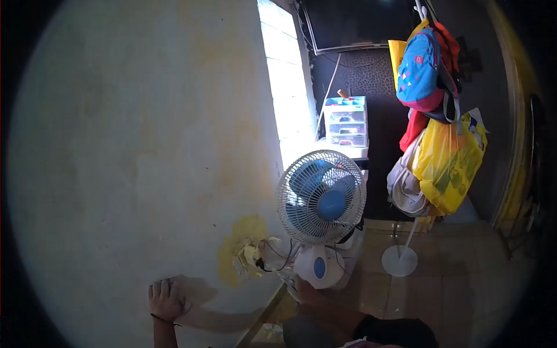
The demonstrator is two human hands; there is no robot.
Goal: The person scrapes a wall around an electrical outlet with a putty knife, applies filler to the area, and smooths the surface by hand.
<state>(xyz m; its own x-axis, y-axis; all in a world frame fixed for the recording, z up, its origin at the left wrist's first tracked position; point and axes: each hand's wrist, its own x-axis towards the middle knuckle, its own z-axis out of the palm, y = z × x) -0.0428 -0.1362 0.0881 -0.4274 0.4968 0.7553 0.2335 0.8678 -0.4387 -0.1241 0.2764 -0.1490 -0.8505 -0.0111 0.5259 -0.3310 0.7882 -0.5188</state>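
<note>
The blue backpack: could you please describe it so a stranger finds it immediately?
Find the dark screen at the top, then the white stand beside it. High on the stand, above the yellow plastic bag, hangs the blue backpack. Unlike its neighbours, it is blue with a pink bottom.

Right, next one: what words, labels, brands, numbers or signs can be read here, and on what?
No text can be read with certainty.
Blue backpack: small patch, its mark too small to read.
Yellow plastic bag: green print, too blurred to read.
Fan: no lettering can be made out.
</note>
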